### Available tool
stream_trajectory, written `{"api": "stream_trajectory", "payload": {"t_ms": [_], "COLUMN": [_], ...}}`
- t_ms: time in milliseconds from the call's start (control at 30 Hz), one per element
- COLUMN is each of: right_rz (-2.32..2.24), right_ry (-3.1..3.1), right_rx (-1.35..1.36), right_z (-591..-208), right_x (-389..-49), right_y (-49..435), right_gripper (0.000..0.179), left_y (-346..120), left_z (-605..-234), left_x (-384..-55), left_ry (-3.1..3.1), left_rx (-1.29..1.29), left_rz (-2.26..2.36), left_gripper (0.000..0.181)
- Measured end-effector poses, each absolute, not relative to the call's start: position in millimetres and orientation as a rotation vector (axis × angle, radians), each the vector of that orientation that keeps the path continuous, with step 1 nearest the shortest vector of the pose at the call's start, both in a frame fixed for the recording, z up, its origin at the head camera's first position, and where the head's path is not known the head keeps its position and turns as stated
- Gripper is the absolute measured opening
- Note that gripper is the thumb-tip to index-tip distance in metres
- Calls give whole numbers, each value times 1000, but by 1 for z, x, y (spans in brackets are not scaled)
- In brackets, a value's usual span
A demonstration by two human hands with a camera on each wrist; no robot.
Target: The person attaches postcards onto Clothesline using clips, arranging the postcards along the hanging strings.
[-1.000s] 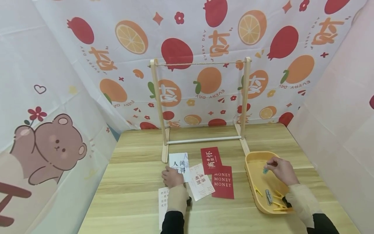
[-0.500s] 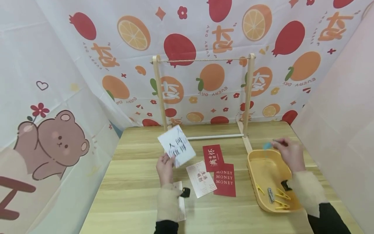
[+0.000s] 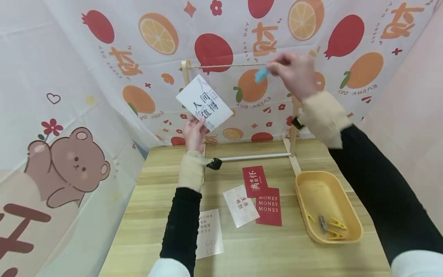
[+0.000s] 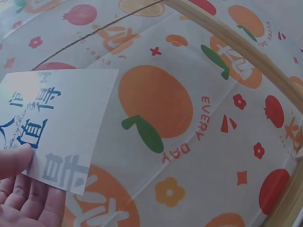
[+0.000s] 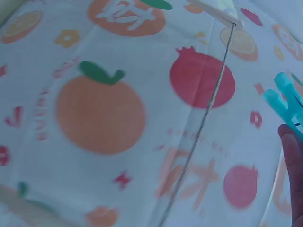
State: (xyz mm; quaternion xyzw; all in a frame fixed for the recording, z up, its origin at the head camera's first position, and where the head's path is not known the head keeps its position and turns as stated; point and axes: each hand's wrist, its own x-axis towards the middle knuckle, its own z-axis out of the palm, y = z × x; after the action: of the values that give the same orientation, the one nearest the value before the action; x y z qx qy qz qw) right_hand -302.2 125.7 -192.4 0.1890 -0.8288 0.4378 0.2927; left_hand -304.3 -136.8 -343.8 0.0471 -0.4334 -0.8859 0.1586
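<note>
The left hand (image 3: 195, 134) pinches a white card (image 3: 205, 103) near its lower edge, thumb on the printed face and fingers behind. The card is held up in the air, tilted, its top corner just below the rope (image 3: 228, 65) in the head view, and it overlaps the left wooden post (image 3: 186, 72). In the left wrist view its upper edge runs free of the fingers while the rope passes behind one end; whether the two touch cannot be told. The right hand (image 3: 294, 73), blurred, pinches a light blue clip (image 3: 261, 75) and hides the top of the right wooden post (image 3: 295, 123). In the right wrist view a stretch of printed cloth (image 3: 207, 23) shows between clip and rope. Card and clip are apart too, with a gap between them under the rope

On the tabletop (image 3: 159, 169), a white rod (image 3: 256, 157) links the posts near the far edge. Nearer, a red card (image 3: 255, 181) overlaps a MONEY card (image 3: 269, 215) and the corner of a pale card (image 3: 241, 207). The left sleeve (image 3: 181, 223) covers the left side of a lettered card (image 3: 212, 234). A yellow tray (image 3: 316, 188) stands towards the right, its rim beside the right sleeve (image 3: 377, 188); yellow clips (image 3: 337, 224) and a grey clip (image 3: 323, 223) lie at its near end
</note>
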Motion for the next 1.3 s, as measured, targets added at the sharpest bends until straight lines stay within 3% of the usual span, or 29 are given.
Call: {"api": "stream_trajectory", "payload": {"t_ms": [200, 400, 767, 1133, 1300], "right_rz": [1062, 1002, 1036, 1042, 1091], "right_ry": [-2385, -2473, -2568, -2623, -2664], "right_rx": [541, 558, 462, 456, 450], "right_z": [-154, -146, -150, -152, -153], "right_x": [-344, -374, -391, -393, -395], "right_y": [55, 10, 5, -4, -6], "right_gripper": [26, 27, 25, 25, 24], "left_y": [-128, -116, -105, -105, -105], "left_z": [-339, -336, -319, -319, -318], "left_x": [-324, -334, -338, -342, -344], "left_ry": [-1201, -1136, -1154, -1172, -1167], "left_rx": [229, 240, 196, 259, 267], "left_rz": [-2547, -2560, -2577, -2608, -2615], "left_gripper": [20, 28, 32, 15, 17]}}
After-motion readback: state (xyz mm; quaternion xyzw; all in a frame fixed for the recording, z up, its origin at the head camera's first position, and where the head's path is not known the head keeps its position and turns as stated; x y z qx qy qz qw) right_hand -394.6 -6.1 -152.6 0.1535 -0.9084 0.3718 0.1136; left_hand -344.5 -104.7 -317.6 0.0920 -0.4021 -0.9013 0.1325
